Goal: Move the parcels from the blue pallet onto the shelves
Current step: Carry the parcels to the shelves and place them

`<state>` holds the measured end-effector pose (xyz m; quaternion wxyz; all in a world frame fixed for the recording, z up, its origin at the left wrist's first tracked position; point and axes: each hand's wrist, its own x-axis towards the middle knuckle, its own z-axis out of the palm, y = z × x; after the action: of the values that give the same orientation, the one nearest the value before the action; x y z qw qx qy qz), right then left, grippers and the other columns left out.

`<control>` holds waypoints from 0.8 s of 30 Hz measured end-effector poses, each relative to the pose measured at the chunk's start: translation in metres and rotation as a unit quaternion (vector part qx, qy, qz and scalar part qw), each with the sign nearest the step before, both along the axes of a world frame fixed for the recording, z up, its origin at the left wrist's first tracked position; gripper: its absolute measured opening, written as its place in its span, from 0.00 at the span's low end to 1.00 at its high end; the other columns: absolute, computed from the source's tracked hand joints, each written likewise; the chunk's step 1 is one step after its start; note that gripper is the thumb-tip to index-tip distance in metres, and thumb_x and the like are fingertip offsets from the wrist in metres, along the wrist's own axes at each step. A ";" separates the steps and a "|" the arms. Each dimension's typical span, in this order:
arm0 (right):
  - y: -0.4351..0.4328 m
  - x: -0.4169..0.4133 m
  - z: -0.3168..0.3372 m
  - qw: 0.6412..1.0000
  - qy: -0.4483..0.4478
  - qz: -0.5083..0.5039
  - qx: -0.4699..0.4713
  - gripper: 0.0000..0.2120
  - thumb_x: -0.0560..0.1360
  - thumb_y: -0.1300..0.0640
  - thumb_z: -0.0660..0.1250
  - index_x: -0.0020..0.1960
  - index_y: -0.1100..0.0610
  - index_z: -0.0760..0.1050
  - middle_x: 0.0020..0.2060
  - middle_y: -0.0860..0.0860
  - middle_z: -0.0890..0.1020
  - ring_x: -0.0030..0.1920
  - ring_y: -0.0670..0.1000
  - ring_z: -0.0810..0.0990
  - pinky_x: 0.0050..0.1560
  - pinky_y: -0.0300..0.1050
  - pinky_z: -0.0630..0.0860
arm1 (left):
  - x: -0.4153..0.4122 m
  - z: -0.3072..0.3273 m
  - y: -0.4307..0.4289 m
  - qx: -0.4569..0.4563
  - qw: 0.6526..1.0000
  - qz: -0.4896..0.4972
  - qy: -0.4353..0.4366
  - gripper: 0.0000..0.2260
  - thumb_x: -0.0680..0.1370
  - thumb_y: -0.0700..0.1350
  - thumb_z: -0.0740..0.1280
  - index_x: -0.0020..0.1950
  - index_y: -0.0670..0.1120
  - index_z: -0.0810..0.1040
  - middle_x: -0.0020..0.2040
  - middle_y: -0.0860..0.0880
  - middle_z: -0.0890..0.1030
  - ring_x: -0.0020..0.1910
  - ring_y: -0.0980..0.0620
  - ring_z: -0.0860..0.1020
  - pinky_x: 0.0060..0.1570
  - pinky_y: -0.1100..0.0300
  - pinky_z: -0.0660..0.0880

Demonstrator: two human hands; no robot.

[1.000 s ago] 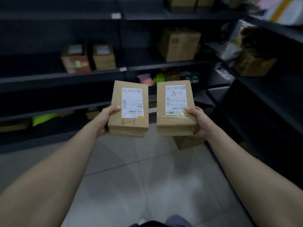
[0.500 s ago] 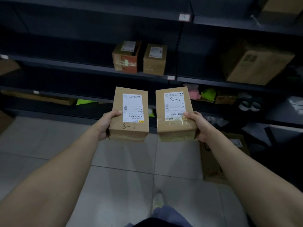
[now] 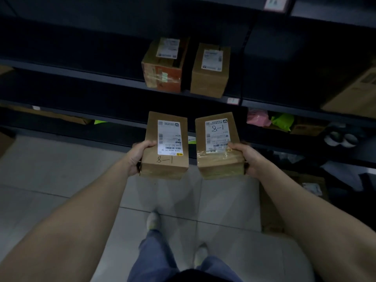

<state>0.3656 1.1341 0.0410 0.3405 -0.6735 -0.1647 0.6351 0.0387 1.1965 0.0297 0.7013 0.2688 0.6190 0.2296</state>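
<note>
I hold two small brown cardboard parcels side by side in front of dark shelves (image 3: 114, 80). My left hand (image 3: 137, 156) grips the left parcel (image 3: 151, 143) by its near left corner, thumb on top; "8-1" is handwritten below its white label. My right hand (image 3: 247, 157) grips the right parcel (image 3: 218, 159), taped at the near end, with "8-1" written on its label. Both parcels hang above the tiled floor, below a shelf that carries two boxes. No blue pallet is in view.
An orange-sided box (image 3: 162, 66) and a plain brown box (image 3: 210, 70) stand together on the middle shelf. A large carton (image 3: 354, 92) sits at the right. Pink (image 3: 257, 118) and green (image 3: 281, 122) bags lie on the lower shelf. A flat carton (image 3: 270, 208) lies on the floor at right.
The view has swung left and down and come closer to the shelves; the two shelf boxes now sit straight above the parcels. Both hands keep the same hold. My legs and feet show now.
</note>
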 end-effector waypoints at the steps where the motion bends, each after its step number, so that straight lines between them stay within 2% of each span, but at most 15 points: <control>1: 0.011 -0.004 -0.006 1.000 0.001 -0.013 0.006 0.21 0.69 0.50 0.73 0.59 0.57 0.79 0.51 0.58 0.85 0.49 0.59 0.84 0.46 0.53 0.81 | -0.003 -0.004 0.013 -0.004 1.000 -0.013 0.004 0.22 0.72 0.54 0.69 0.63 0.45 0.75 0.44 0.43 0.83 0.36 0.46 0.81 0.28 0.56 0.78; 4: 0.042 -0.018 -0.026 0.998 0.004 -0.053 0.024 0.25 0.71 0.52 0.73 0.65 0.58 0.73 0.56 0.60 0.82 0.54 0.61 0.82 0.53 0.59 0.79 | -0.013 -0.014 0.056 0.001 0.999 -0.043 0.001 0.18 0.74 0.52 0.68 0.60 0.44 0.78 0.45 0.43 0.84 0.39 0.45 0.82 0.31 0.56 0.79; 6: 0.060 -0.026 -0.042 0.997 0.004 -0.074 0.026 0.27 0.71 0.52 0.73 0.67 0.57 0.71 0.58 0.59 0.81 0.56 0.61 0.81 0.59 0.64 0.76 | -0.019 -0.023 0.085 0.008 0.997 -0.072 -0.004 0.19 0.74 0.51 0.68 0.62 0.44 0.77 0.51 0.41 0.83 0.47 0.43 0.82 0.37 0.56 0.79; 8: 0.076 -0.034 -0.058 0.997 0.004 -0.070 0.025 0.25 0.70 0.50 0.73 0.65 0.56 0.74 0.58 0.58 0.82 0.56 0.61 0.81 0.60 0.64 0.74 | -0.024 -0.033 0.113 0.014 0.994 -0.108 0.004 0.21 0.75 0.52 0.68 0.65 0.44 0.75 0.58 0.40 0.81 0.54 0.41 0.80 0.43 0.54 0.78; 10: 0.090 -0.039 -0.073 0.997 0.009 -0.077 0.019 0.24 0.70 0.50 0.73 0.63 0.55 0.76 0.55 0.57 0.83 0.53 0.60 0.83 0.56 0.62 0.78 | -0.026 -0.047 0.137 0.011 0.993 -0.116 0.013 0.22 0.75 0.52 0.68 0.66 0.44 0.74 0.59 0.40 0.80 0.57 0.40 0.79 0.50 0.50 0.78; 13: 0.115 -0.043 -0.094 0.994 0.013 -0.106 0.008 0.20 0.70 0.50 0.74 0.60 0.55 0.78 0.45 0.54 0.86 0.42 0.55 0.86 0.37 0.50 0.82 | -0.024 -0.070 0.166 0.008 0.992 -0.123 0.005 0.20 0.76 0.50 0.67 0.66 0.43 0.74 0.59 0.40 0.80 0.58 0.40 0.78 0.57 0.47 0.76; 15: 0.134 -0.041 -0.110 0.995 0.022 -0.100 0.004 0.21 0.70 0.49 0.74 0.60 0.55 0.77 0.45 0.54 0.86 0.43 0.56 0.86 0.38 0.50 0.82 | -0.020 -0.089 0.185 0.009 0.992 -0.126 -0.001 0.19 0.76 0.49 0.66 0.65 0.43 0.75 0.59 0.39 0.80 0.58 0.39 0.78 0.57 0.46 0.75; 17: 0.154 -0.037 -0.129 0.995 0.029 -0.093 0.011 0.25 0.70 0.51 0.73 0.65 0.56 0.75 0.52 0.57 0.85 0.50 0.59 0.84 0.49 0.57 0.81 | -0.015 -0.109 0.202 0.009 0.992 -0.126 -0.006 0.18 0.76 0.50 0.66 0.64 0.43 0.75 0.58 0.40 0.80 0.57 0.39 0.78 0.58 0.46 0.75; 19: 0.175 -0.032 -0.147 0.995 0.020 -0.096 0.018 0.28 0.70 0.52 0.74 0.68 0.58 0.71 0.56 0.59 0.82 0.52 0.61 0.83 0.52 0.59 0.79 | -0.008 -0.131 0.219 0.009 0.992 -0.122 -0.018 0.16 0.76 0.51 0.66 0.61 0.45 0.77 0.57 0.41 0.81 0.57 0.40 0.79 0.59 0.45 0.74; 21: 0.194 -0.027 -0.165 0.994 0.004 -0.109 0.022 0.31 0.70 0.52 0.74 0.69 0.57 0.69 0.57 0.60 0.81 0.52 0.61 0.82 0.47 0.57 0.80 | -0.002 -0.154 0.235 0.012 0.993 -0.114 -0.022 0.17 0.76 0.52 0.66 0.62 0.46 0.76 0.55 0.41 0.82 0.56 0.40 0.79 0.60 0.44 0.74; 24: 0.220 -0.020 -0.188 0.993 0.009 -0.118 0.019 0.29 0.70 0.51 0.74 0.68 0.55 0.69 0.54 0.58 0.81 0.45 0.59 0.84 0.35 0.52 0.81 | 0.004 -0.185 0.258 0.020 0.993 -0.118 -0.007 0.20 0.75 0.54 0.67 0.64 0.45 0.75 0.57 0.39 0.80 0.58 0.38 0.78 0.61 0.41 0.72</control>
<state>0.3458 1.3537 -0.1468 0.4275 -0.6760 -0.0933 0.5929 0.0431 1.4541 -0.1551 0.7225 0.3526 0.5729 0.1594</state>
